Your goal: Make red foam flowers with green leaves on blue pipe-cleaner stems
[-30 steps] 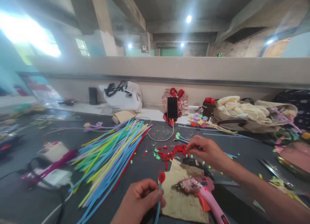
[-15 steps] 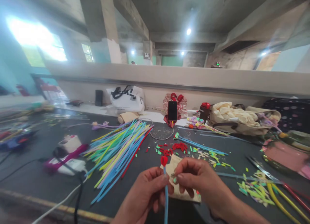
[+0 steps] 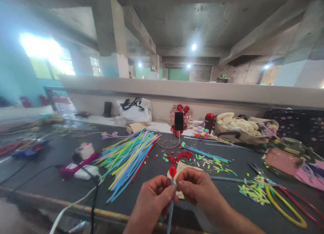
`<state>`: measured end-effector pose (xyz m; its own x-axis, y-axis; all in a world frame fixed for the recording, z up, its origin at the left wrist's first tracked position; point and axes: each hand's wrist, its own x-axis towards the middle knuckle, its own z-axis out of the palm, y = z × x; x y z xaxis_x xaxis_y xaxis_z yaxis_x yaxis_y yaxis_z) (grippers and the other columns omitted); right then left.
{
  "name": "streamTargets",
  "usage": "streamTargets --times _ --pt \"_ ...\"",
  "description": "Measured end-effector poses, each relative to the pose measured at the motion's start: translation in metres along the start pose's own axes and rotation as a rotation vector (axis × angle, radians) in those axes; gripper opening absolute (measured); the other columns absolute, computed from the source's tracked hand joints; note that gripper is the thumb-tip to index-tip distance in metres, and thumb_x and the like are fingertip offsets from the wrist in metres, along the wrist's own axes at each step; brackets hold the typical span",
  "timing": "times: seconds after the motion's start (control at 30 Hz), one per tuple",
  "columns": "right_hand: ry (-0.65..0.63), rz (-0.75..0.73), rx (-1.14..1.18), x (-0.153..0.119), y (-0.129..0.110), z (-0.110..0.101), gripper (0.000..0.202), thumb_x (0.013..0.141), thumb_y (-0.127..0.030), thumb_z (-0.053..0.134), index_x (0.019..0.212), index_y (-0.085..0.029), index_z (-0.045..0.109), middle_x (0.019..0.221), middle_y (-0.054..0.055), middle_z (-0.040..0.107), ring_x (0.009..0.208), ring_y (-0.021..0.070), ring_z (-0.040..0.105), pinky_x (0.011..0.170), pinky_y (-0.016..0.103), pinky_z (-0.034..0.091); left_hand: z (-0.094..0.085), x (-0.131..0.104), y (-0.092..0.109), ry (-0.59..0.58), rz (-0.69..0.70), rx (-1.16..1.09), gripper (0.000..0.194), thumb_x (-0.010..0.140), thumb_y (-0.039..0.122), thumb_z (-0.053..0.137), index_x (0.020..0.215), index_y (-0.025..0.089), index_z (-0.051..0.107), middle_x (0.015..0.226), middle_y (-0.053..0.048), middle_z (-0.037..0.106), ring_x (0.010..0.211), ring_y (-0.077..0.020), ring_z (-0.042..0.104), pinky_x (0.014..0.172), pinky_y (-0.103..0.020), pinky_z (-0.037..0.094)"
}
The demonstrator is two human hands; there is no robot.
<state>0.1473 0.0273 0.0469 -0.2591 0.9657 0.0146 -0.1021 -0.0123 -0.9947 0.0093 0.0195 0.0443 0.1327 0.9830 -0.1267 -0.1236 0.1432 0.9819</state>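
A bundle of coloured fuzzy stems [image 3: 131,161] lies on the left of the table [image 3: 83,193]. Near centre, the left hand [image 3: 155,198] pinches an upright blue stem [image 3: 170,213] topped by a red loop [image 3: 173,171]. The right hand [image 3: 198,185] has its fingertips together beside it, just below the loop; whether they grip anything I cannot tell. Right, small cut pieces [image 3: 254,193] lie near scissors [image 3: 274,184].

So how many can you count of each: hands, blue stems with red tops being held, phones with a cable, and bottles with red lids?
Hands: 2, left hand and right hand
Red-topped blue stem: 1
Phone: 1
Red-lidded bottle: 1
Total: 5
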Motion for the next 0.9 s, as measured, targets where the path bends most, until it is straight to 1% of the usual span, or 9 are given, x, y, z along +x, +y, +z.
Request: streamTargets --times 0.1,0.23,0.4,0.47,0.57,0.67,0.77,0.83,0.9 --pt "-0.054 0.083 0.031 -0.001 0.004 -0.007 0.017 0.063 -0.026 0.068 0.065 -0.011 0.060 0.048 -0.005 0.051 0.037 0.0023 0.038 0.035 0.014 0.023 0.001 -0.003 0.002 -0.001 0.001 0.095 0.015 0.061 0.026 0.058 0.055 0.016 0.048 0.038 0.006 0.051 0.029 -0.0015 0.029 0.032 -0.014 0.021" --pt "-0.152 0.186 0.165 -0.002 0.012 -0.017 0.017 0.063 -0.024 0.068 0.070 -0.010 0.061 0.056 -0.001 0.057 0.036 0.0016 0.042 0.032 0.013 0.021 0.001 -0.007 0.003 -0.070 0.014 0.165 0.013 0.061 0.025 0.057 0.055 0.016 0.049 0.039 0.006 0.050 0.032 -0.0022 0.028 0.035 -0.016 0.020" --pt "-0.282 0.274 0.341 -0.003 0.022 -0.019 0.017 0.068 -0.022 0.064 0.062 -0.008 0.058 0.054 0.000 0.056 0.032 -0.0001 0.040 0.029 0.012 0.018 0.002 -0.009 0.000 -0.137 -0.014 0.104 0.013 0.062 0.026 0.056 0.057 0.016 0.050 0.040 0.004 0.052 0.033 -0.0027 0.029 0.036 -0.016 0.019" --pt "-0.301 0.281 0.390 -0.003 0.025 -0.017 0.018 0.068 -0.022 0.065 0.061 -0.008 0.057 0.052 -0.001 0.055 0.030 -0.0001 0.040 0.028 0.012 0.018 0.003 -0.011 0.001 -0.149 -0.032 0.071 0.013 0.062 0.026 0.057 0.058 0.016 0.051 0.040 0.005 0.052 0.033 -0.0026 0.028 0.036 -0.016 0.018" --pt "-0.303 0.271 0.434 -0.003 0.026 -0.015 0.020 0.068 -0.024 0.067 0.061 -0.008 0.056 0.052 -0.001 0.056 0.030 0.0006 0.043 0.028 0.012 0.019 0.003 -0.013 0.001 -0.135 -0.031 0.055 0.013 0.063 0.026 0.058 0.057 0.016 0.052 0.039 0.005 0.051 0.033 -0.0029 0.029 0.036 -0.016 0.018" --pt "-0.318 0.260 0.451 -0.003 0.025 -0.015 0.020 0.069 -0.025 0.067 0.063 -0.008 0.057 0.052 -0.001 0.057 0.031 0.0010 0.045 0.028 0.011 0.020 0.002 -0.014 0.001 -0.137 -0.008 0.059 0.015 0.063 0.027 0.059 0.057 0.015 0.053 0.043 0.003 0.053 0.035 -0.0035 0.031 0.038 -0.017 0.020" --pt "-0.334 0.259 0.468 -0.002 0.024 -0.014 0.019 0.069 -0.024 0.067 0.066 -0.007 0.058 0.053 0.000 0.059 0.033 0.0016 0.048 0.029 0.011 0.022 0.000 -0.014 -0.002 -0.148 0.004 0.045 0.016 0.063 0.029 0.059 0.059 0.015 0.054 0.045 0.002 0.055 0.036 -0.0033 0.031 0.038 -0.017 0.020" --pt "-0.347 0.254 0.469 -0.001 0.024 -0.014 0.020 0.071 -0.025 0.065 0.065 -0.008 0.058 0.054 0.000 0.059 0.033 0.0018 0.048 0.029 0.011 0.022 0.000 -0.013 -0.005 -0.151 0.000 0.014 0.016 0.063 0.029 0.060 0.059 0.015 0.053 0.045 0.002 0.055 0.035 -0.0034 0.031 0.037 -0.017 0.018" --pt "-0.346 0.225 0.446 -0.001 0.023 -0.013 0.023 0.073 -0.029 0.063 0.065 -0.008 0.058 0.054 0.001 0.059 0.033 0.0023 0.048 0.029 0.012 0.022 -0.001 -0.012 -0.007 -0.161 0.000 -0.031 0.016 0.062 0.028 0.060 0.058 0.015 0.053 0.046 0.002 0.056 0.037 -0.0041 0.034 0.038 -0.017 0.020"
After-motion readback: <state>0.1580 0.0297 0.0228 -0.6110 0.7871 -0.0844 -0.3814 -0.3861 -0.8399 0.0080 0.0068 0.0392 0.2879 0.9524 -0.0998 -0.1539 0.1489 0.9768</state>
